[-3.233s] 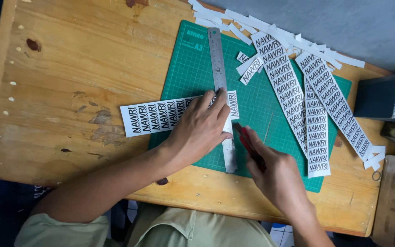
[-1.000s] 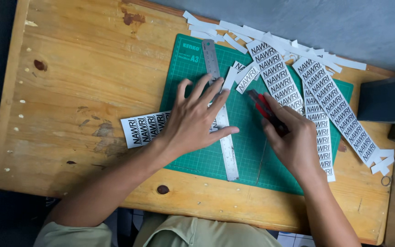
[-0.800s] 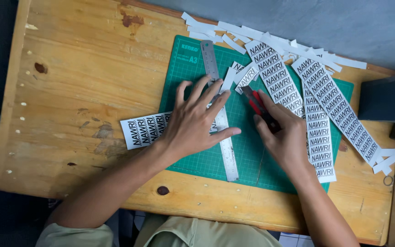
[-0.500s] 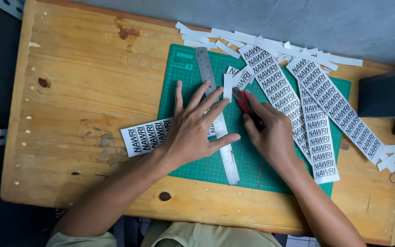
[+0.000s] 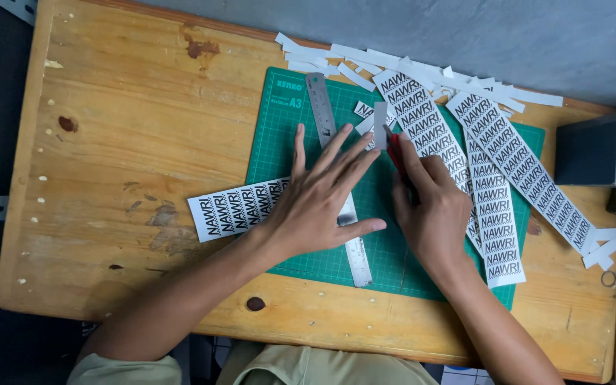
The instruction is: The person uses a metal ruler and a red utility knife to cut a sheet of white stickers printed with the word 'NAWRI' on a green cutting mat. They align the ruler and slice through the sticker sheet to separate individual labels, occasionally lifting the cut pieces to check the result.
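- Left hand (image 5: pixel 319 207) flat, fingers spread, pressing steel ruler (image 5: pixel 338 171) and printed paper strip (image 5: pixel 233 208) onto green cutting mat (image 5: pixel 279 150).
- Right hand (image 5: pixel 433 207) curled around red cutter (image 5: pixel 396 151), just right of ruler, on mat.
- Cut strips (image 5: pixel 497 164) piled at mat's right.

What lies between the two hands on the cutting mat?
In the head view, the lower part of the metal ruler and bare green cutting mat lie between the left hand and the right hand.

Scuffed wooden table (image 5: pixel 122 128), matt green cutting mat (image 5: pixel 279 150), brushed metal ruler (image 5: pixel 321 107), paper strips (image 5: pixel 515 164)
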